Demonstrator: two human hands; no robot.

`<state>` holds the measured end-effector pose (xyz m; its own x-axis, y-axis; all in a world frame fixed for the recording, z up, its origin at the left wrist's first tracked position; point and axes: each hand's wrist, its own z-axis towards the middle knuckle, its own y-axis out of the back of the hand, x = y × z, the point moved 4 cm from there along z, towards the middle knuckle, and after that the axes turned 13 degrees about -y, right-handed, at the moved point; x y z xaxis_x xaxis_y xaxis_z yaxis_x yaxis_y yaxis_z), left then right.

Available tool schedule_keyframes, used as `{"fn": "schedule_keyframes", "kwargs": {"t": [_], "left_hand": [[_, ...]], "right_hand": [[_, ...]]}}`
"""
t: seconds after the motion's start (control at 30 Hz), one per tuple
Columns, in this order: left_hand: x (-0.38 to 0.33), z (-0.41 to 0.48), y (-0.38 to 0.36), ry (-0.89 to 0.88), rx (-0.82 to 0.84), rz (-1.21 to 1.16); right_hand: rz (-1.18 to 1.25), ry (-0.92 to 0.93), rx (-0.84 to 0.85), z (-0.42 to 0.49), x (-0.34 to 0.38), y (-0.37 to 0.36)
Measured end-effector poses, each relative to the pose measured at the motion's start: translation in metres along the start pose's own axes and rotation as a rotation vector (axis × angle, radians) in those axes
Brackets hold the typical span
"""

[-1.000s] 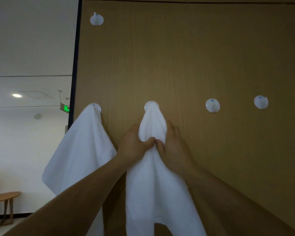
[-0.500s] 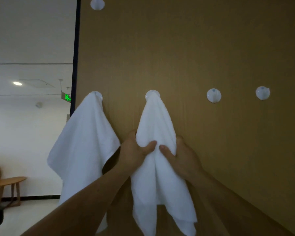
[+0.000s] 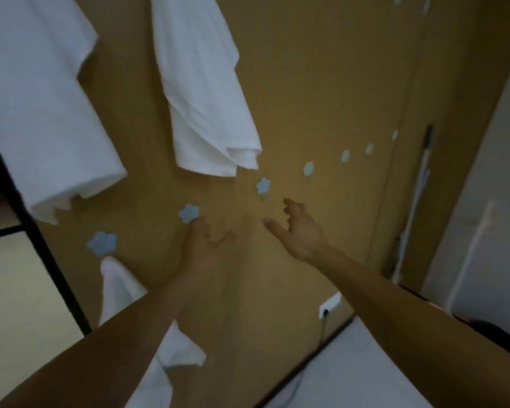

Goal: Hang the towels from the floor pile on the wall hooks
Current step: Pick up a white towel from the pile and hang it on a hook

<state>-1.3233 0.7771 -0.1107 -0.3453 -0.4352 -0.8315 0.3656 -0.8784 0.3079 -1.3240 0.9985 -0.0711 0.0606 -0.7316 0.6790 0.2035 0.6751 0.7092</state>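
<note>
Here, brown wall [image 3: 321, 83] bears hooks [image 3: 263, 185].

I see soft white cloth towels [image 3: 209, 92] with a matt, slightly nubby weave hanging on a matt tan wall [image 3: 321, 83] that looks like smooth wood-grain laminate. The pale flower-shaped hooks [image 3: 189, 212] look like smooth plastic, though blur hides detail.

The left forearm [image 3: 124, 334] hides much of a lower towel [image 3: 118, 287]; both upper towels' tops are cut off.
</note>
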Motion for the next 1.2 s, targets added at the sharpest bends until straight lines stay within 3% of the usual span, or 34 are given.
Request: {"fn": "schedule_keyframes", "kwargs": {"t": [0.1,0.33,0.53,0.7,0.87,1.07,1.2], "left_hand": [[0.024,-0.055,-0.046,0.088,0.264,-0.020],[-0.005,-0.180,-0.160,-0.100,0.854,0.144],[-0.043,-0.315,-0.267,-0.070,1.308,0.123],[-0.084,-0.449,-0.346,-0.100,1.531,0.168],[-0.079,-0.564,-0.392,-0.073,1.684,0.248],[0.000,-0.677,-0.460,0.013,1.841,0.349],[0.085,-0.746,-0.530,0.022,1.880,0.397]], "right_hand": [[-0.168,-0.158,0.060,-0.057,-0.063,-0.002],[-0.364,-0.487,0.083,-0.216,-0.201,0.053],[-0.432,-0.848,0.057,-0.361,-0.321,0.114],[-0.402,-1.122,0.091,-0.487,-0.416,0.151],[-0.332,-1.212,0.194,-0.569,-0.499,0.142],[-0.216,-1.389,0.350,-0.642,-0.623,0.072],[-0.186,-1.438,0.370,-0.669,-0.724,-0.002]]}}
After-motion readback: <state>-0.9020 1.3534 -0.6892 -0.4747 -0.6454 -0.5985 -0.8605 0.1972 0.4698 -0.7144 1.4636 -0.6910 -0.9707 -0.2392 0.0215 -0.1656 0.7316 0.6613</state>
